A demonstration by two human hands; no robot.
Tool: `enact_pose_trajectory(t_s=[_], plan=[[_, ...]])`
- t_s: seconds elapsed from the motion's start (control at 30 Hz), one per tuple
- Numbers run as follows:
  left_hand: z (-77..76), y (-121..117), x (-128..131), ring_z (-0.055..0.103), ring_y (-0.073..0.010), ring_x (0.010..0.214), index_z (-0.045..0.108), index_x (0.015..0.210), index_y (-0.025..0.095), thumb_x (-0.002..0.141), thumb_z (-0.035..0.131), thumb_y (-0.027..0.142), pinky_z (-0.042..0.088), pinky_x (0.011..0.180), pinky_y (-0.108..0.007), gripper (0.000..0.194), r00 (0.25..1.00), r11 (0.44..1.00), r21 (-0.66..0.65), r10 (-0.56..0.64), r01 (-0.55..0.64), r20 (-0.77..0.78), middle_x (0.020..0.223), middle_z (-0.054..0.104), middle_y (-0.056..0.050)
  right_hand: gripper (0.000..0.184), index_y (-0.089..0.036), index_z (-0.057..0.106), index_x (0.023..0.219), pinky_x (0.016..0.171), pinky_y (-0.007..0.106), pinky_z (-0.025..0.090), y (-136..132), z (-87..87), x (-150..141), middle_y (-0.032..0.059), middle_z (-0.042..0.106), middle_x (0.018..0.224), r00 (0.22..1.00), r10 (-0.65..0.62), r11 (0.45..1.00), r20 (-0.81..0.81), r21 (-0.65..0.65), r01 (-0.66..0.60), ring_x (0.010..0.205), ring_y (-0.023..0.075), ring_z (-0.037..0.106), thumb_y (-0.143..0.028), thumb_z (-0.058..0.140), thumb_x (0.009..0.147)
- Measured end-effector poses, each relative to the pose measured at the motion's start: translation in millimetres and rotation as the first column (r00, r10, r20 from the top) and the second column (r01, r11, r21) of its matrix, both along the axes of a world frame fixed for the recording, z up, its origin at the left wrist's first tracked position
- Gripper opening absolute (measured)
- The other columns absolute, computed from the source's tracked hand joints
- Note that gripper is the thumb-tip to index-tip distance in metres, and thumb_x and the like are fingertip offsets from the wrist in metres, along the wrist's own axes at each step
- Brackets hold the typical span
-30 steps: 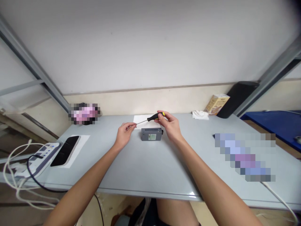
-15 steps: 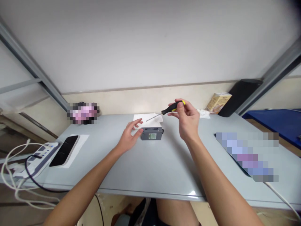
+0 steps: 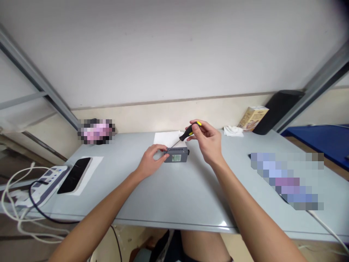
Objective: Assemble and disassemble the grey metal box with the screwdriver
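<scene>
A small dark grey metal box (image 3: 179, 157) stands on the table, with a row of vent slots along its upper part and a pale green label on its front. My left hand (image 3: 152, 159) pinches its left end, thumb on the front and fingers behind. In my right hand (image 3: 207, 140) is a screwdriver (image 3: 187, 133) with a black and yellow handle. It slants down to the left, its tip at the box's upper left corner; whether the tip sits in a screw is too small to tell. White paper (image 3: 166, 137) lies behind the box.
On the left of the grey table (image 3: 152, 207) are a black phone (image 3: 75, 175) on paper and a power strip (image 3: 47, 185) with cables. A crumpled tissue (image 3: 233, 131), a yellow carton (image 3: 253, 119) and a black cylinder (image 3: 278, 112) stand back right. A blurred flat item (image 3: 286, 183) lies at right.
My left hand has closed on the left end of the box. My right hand has moved left and down, bringing the screwdriver's tip to the box's upper left corner.
</scene>
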State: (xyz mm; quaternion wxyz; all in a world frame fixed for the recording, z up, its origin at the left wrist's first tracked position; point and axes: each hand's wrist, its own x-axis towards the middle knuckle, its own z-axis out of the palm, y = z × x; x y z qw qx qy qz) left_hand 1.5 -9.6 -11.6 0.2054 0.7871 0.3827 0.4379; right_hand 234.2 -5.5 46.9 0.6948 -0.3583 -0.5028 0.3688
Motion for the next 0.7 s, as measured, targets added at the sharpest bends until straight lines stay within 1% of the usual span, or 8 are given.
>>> enact_pose_trajectory(t_s=[0.1, 0.27, 0.33, 0.4, 0.5, 0.57, 0.63, 0.7], plan=[[-3.7, 2, -2, 0.07, -0.0195, 0.099, 0.067, 0.108, 0.025, 0.097, 0.07, 0.029, 0.053, 0.094, -0.037, 0.013, 1.0, 1.0, 0.022, 0.002, -0.001, -0.023, 0.113, 0.075, -0.004, 0.043, -0.023, 0.076, 0.102, 0.062, 0.029, 0.064, 0, 0.2, -1, 0.0031, 0.075, 0.087, 1.0, 0.024, 1.0, -0.005, -0.008, -0.024, 0.079, 0.017, 0.071, -0.06, 0.082, 0.08], [-9.2, 5, -4, 0.071, -0.0225, 0.108, 0.068, 0.105, 0.025, 0.1, 0.069, 0.035, 0.053, 0.095, -0.039, 0.012, 0.999, 0.998, 0.07, -0.002, 0.004, -0.039, 0.114, 0.077, -0.005, 0.044, -0.024, 0.077, 0.107, 0.064, 0.03, 0.065, -2, -0.1, -1, 0.0037, 0.074, 0.093, 0.998, 0.061, 0.998, 0.019, 0.007, -0.061, 0.082, 0.0171, 0.07, -0.06, 0.082, 0.081], [-7.9, 5, -5, 0.071, -0.0227, 0.108, 0.068, 0.101, 0.024, 0.101, 0.067, 0.037, 0.052, 0.096, -0.04, 0.013, 0.998, 0.993, 0.116, -0.009, 0.016, -0.056, 0.115, 0.077, -0.006, 0.045, -0.025, 0.078, 0.109, 0.065, 0.031, 0.066, -2, -0.8, 0, 0.0033, 0.073, 0.094, 0.998, 0.06, 0.998, 0.028, 0.007, -0.061, 0.081, 0.0167, 0.069, -0.06, 0.081, 0.082], [-4.0, 5, -6, 0.072, -0.0221, 0.104, 0.067, 0.097, 0.023, 0.103, 0.064, 0.038, 0.052, 0.094, -0.04, 0.016, 0.994, 0.986, 0.162, -0.012, 0.03, -0.11, 0.115, 0.078, -0.006, 0.045, -0.025, 0.078, 0.11, 0.065, 0.03, 0.066, 0, -2.1, 2, 0.0025, 0.072, 0.091, 0.999, 0.033, 0.999, 0.018, 0.003, -0.033, 0.077, 0.0155, 0.068, -0.061, 0.08, 0.082], [4.0, 4, -7, 0.071, -0.0217, 0.1, 0.067, 0.093, 0.022, 0.106, 0.059, 0.038, 0.052, 0.09, -0.04, 0.022, 0.975, 0.977, 0.206, -0.015, 0.062, -0.22, 0.115, 0.078, -0.007, 0.044, -0.026, 0.078, 0.109, 0.066, 0.029, 0.066, 6, -5.6, 7, 0.0014, 0.07, 0.093, 0.997, -0.051, 0.999, -0.065, -0.014, 0.051, 0.077, 0.0139, 0.067, -0.062, 0.079, 0.083], [8.5, 4, -9, 0.071, -0.0218, 0.1, 0.066, 0.092, 0.022, 0.107, 0.056, 0.037, 0.051, 0.09, -0.04, 0.024, 0.962, 0.971, 0.219, -0.031, 0.093, -0.272, 0.116, 0.078, -0.007, 0.044, -0.027, 0.077, 0.109, 0.068, 0.028, 0.066, 11, -10.3, 9, 0.0007, 0.069, 0.097, 0.985, -0.101, 0.994, -0.143, -0.049, 0.095, 0.079, 0.0133, 0.068, -0.062, 0.078, 0.083], [10.9, 3, -10, 0.071, -0.0216, 0.101, 0.066, 0.093, 0.022, 0.108, 0.054, 0.036, 0.05, 0.091, -0.04, 0.024, 0.955, 0.969, 0.217, -0.051, 0.118, -0.292, 0.118, 0.078, -0.006, 0.046, -0.027, 0.077, 0.11, 0.072, 0.028, 0.066, 17, -17.8, 11, -0.0001, 0.069, 0.097, 0.973, -0.112, 0.99, -0.2, -0.107, 0.091, 0.08, 0.0131, 0.07, -0.063, 0.079, 0.081], [11.2, 3, -12, 0.071, -0.0215, 0.105, 0.067, 0.1, 0.023, 0.11, 0.051, 0.035, 0.05, 0.095, -0.04, 0.023, 0.961, 0.975, 0.192, -0.056, 0.11, -0.269, 0.122, 0.077, -0.006, 0.048, -0.027, 0.077, 0.111, 0.078, 0.03, 0.067, 23, -28.1, 10, -0.0003, 0.07, 0.096, 0.97, -0.082, 0.986, -0.229, -0.163, 0.044, 0.082, 0.014, 0.072, -0.062, 0.081, 0.079]])
